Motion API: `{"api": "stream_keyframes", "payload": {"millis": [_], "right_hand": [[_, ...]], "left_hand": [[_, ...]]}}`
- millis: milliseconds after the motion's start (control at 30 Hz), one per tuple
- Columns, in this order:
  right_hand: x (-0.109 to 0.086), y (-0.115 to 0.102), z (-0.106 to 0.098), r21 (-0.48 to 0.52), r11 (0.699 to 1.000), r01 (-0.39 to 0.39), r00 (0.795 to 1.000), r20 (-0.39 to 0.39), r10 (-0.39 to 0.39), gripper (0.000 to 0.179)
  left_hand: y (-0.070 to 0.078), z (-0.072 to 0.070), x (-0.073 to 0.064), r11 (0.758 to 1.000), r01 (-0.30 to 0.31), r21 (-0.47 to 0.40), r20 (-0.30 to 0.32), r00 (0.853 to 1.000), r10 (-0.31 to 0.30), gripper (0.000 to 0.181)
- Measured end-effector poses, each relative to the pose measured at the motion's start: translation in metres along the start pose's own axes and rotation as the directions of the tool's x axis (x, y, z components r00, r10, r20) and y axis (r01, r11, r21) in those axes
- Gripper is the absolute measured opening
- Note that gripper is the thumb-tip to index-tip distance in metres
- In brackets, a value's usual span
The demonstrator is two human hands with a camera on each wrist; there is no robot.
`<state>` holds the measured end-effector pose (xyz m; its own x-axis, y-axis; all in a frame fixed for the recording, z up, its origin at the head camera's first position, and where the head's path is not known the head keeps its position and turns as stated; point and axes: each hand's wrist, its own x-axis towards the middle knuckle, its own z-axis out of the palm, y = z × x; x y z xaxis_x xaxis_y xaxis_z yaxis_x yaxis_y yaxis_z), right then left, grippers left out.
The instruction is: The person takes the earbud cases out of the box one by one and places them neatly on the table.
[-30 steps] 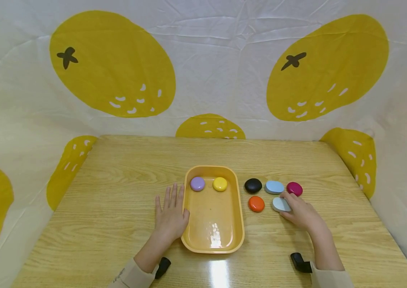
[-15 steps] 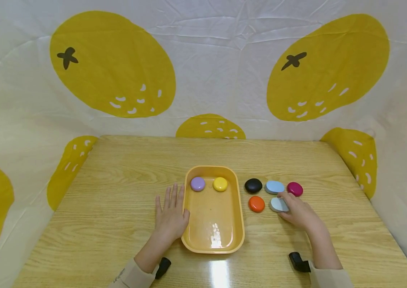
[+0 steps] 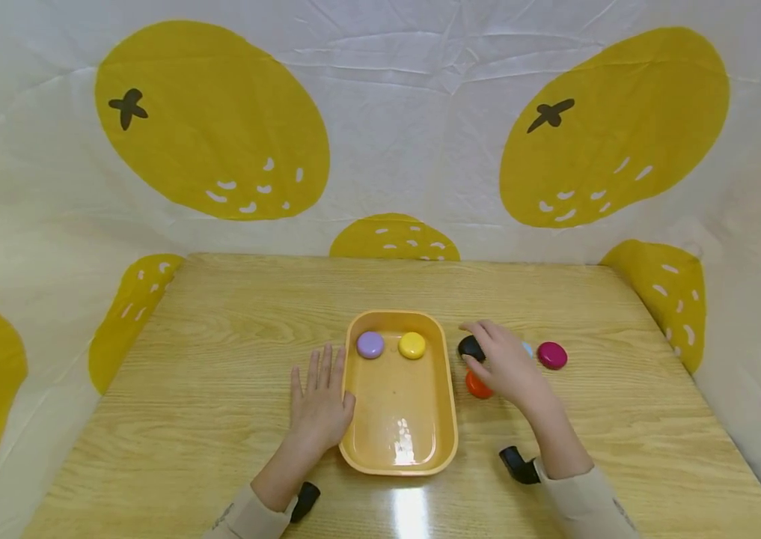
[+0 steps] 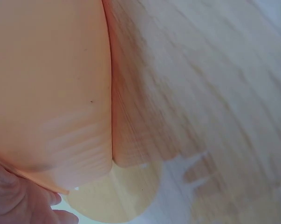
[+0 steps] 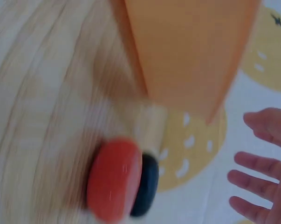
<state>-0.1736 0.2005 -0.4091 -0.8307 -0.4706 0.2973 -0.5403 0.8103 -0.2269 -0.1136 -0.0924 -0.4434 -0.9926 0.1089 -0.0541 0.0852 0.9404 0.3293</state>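
Note:
My left hand [image 3: 318,408] lies with fingers extended along the left side of an orange-yellow tray [image 3: 393,419], thumb at its rim. Inside the tray, near the far end, sit a purple pebble-shaped piece [image 3: 370,345] and a yellow one. My right hand [image 3: 508,367] hovers over the pieces right of the tray, fingers spread and holding nothing. Between its thumb and fingers in the head view shows a black piece [image 3: 471,348]; an orange-red piece [image 3: 477,384] lies partly under the thumb. A light blue piece [image 3: 528,349] is mostly covered by the hand, and the pale grey-blue piece is hidden.
A magenta piece [image 3: 552,355] lies on the wooden table [image 3: 232,322] to the right of my right hand. White cloth [image 3: 414,135] with yellow fruit prints hangs behind the table and at its sides. Black wrist mounts [image 3: 520,466] stick out near both sleeves.
My right hand has let go of the pale grey-blue piece, after shifting it slightly left, and moved left and up over the black piece. The left hand and tray stay put.

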Motion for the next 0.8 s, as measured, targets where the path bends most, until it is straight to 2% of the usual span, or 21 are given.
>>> {"api": "stream_keyframes", "payload": {"millis": [133, 267, 433, 633, 800], "right_hand": [[0.019, -0.022, 0.015, -0.018, 0.999, 0.051, 0.999, -0.01, -0.052, 0.047], [0.034, -0.037, 0.031, -0.046, 0.994, 0.101, 0.994, 0.042, -0.099, 0.048], [0.045, -0.043, 0.049, -0.067, 0.988, 0.14, 0.986, 0.105, -0.132, 0.044], [0.052, -0.045, 0.065, -0.164, 0.979, 0.119, 0.98, 0.175, -0.089, 0.04], [0.053, -0.051, 0.07, -0.3, 0.95, 0.091, 0.967, 0.256, -0.012, 0.041]], "left_hand": [[0.0, 0.001, 0.0, 1.0, 0.002, 0.003, 0.001, 1.0, -0.002, 0.065], [0.0, 0.001, 0.0, 1.0, 0.0, 0.001, -0.006, 1.0, 0.0, 0.066], [0.0, 0.002, 0.0, 1.0, -0.003, 0.002, -0.006, 1.0, 0.003, 0.066], [0.0, 0.001, -0.001, 1.0, -0.001, -0.001, -0.008, 1.0, 0.001, 0.066], [0.001, 0.0, -0.001, 1.0, 0.0, 0.004, -0.011, 1.0, 0.0, 0.066]]}}
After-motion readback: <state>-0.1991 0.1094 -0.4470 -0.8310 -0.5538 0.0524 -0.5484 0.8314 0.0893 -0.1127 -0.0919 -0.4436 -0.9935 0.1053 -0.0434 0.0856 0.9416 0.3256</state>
